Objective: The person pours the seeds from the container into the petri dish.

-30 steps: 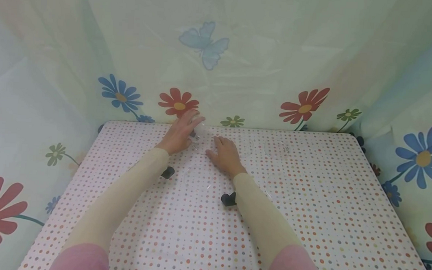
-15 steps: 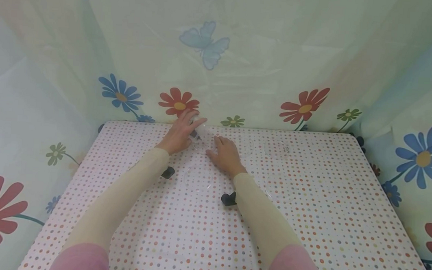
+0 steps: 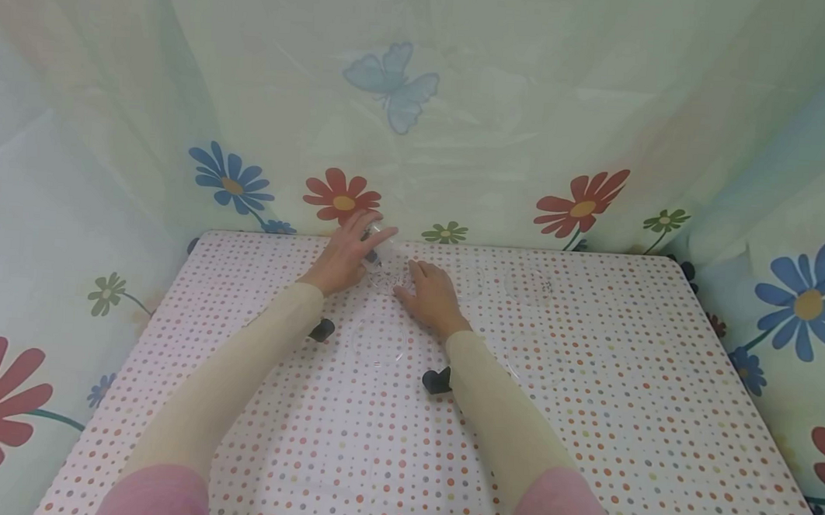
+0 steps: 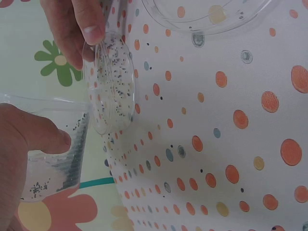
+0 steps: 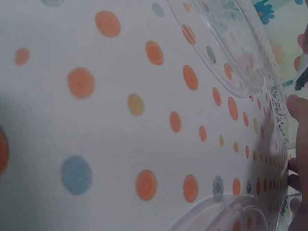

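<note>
My left hand [image 3: 342, 258] grips a clear plastic cup [image 4: 55, 166], tipped at the back of the table, with small dark grains along its inner wall. Beside the cup's mouth a shallow clear petri dish [image 4: 122, 91] holds many scattered dark grains. From the right, my right hand [image 3: 433, 297] holds that dish at its rim, finger and thumb on either side of the edge in the left wrist view. In the right wrist view the thumb [image 5: 296, 106] lies right by the grainy dish [image 5: 280, 115].
More clear dishes lie around: one in front [image 3: 380, 345], one right of my right hand [image 3: 473, 280], another farther right [image 3: 528, 285]. A few stray grains dot the spotted tablecloth [image 3: 346, 456]. A flowered curtain [image 3: 490, 121] hangs right behind the table.
The cup in my left hand has tilted further and its fingers shifted slightly right. Dark grains now show in the dish below. My right hand has stayed in place.
</note>
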Demonstrator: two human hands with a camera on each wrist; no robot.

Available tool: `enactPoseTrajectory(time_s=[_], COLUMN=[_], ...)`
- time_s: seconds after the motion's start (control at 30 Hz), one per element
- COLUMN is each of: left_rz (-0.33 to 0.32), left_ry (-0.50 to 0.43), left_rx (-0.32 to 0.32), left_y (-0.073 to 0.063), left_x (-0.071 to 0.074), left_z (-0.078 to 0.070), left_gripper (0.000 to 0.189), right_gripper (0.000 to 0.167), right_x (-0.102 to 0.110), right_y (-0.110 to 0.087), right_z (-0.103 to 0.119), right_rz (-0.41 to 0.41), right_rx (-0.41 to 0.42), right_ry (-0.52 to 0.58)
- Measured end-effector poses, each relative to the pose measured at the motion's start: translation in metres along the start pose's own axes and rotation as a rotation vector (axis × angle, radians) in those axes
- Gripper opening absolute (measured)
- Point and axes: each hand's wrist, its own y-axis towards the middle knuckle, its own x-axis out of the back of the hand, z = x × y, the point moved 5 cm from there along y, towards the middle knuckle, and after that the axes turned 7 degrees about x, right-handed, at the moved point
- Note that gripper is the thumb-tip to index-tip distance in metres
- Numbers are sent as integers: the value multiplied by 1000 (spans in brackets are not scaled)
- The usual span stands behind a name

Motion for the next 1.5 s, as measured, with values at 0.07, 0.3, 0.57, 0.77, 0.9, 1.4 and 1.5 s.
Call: enactPoseTrajectory(time_s=[0.07,0.3,0.57,0.77,0.9,1.4,1.5], left_rz=[3,-12,-25,-15,-18,6,14], left_ry=[3,-6,-2,5,-35,-89,-92], left_rx=[0,-12,-30,9,63,238,257], left_y=[0,0,-1,-1,-1,-7,-8], left_x=[-1,-1,0,0,2,3,4], left_z=[0,1,0,1,2,13,14], left_gripper=[84,84,85,84,84,92,93], right_gripper=[70,70,70,71,71,71,71], right_x=[0,-2,0,-1,-1,2,4], right_y=[0,0,1,3,4,1,1], right_z=[0,0,1,0,-2,-1,1], right_rz=[0,-4,-13,-9,-4,-16,-24], right_rx=[0,-1,17,20,24,45,59], right_ry=[1,2,-3,-7,-22,-3,-10])
